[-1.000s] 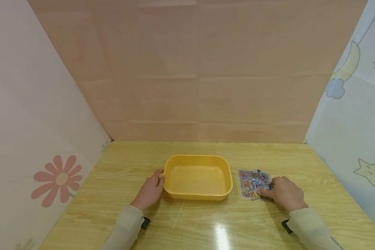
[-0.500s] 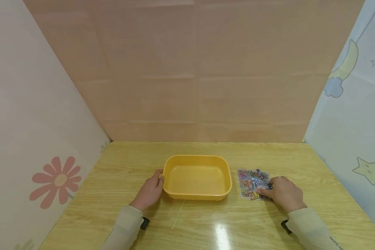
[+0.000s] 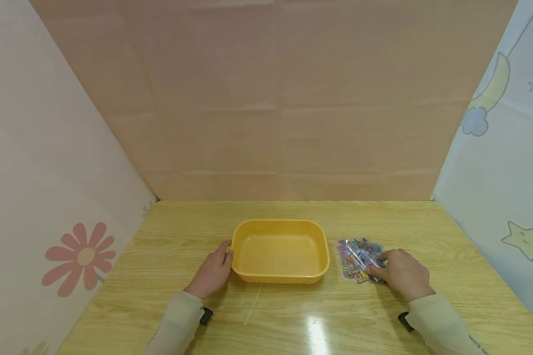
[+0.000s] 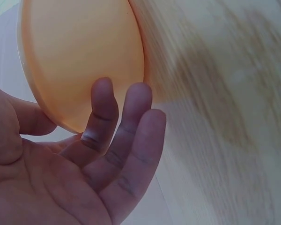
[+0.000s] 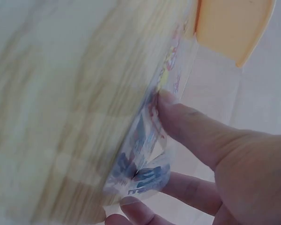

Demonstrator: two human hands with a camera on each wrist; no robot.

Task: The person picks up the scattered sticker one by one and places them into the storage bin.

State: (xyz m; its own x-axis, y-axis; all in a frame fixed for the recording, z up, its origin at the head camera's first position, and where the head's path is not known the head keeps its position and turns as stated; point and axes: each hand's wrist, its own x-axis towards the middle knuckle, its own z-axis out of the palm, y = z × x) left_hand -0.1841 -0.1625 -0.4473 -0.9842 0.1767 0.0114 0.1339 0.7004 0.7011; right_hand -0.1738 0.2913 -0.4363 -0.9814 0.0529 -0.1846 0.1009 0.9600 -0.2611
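A yellow plastic basin (image 3: 279, 254) stands upright on the table, with no contents showing. At its left end my left hand (image 3: 213, 268) holds the rim. In the left wrist view, the thumb (image 4: 35, 119) is at the rim and the curled fingers (image 4: 139, 124) are by the outer wall. To the right of the basin lies a clear plastic packet (image 3: 357, 259) with colourful small flat pieces or prints; which of these they are is unclear. My right hand (image 3: 404, 273) pinches its right edge, thumb (image 5: 178, 115) on one face and fingers (image 5: 192, 190) at the other.
The wood-grain table (image 3: 182, 236) bears a thin pale streak (image 3: 253, 303) in front of the basin. A brown paper-like backdrop (image 3: 275, 98) rises behind it. Pale printed sheets (image 3: 71, 162) flank both sides.
The packet has shifted and flexed slightly under my right hand, and bright glare now crosses its surface. My left hand and the basin have stayed in place.
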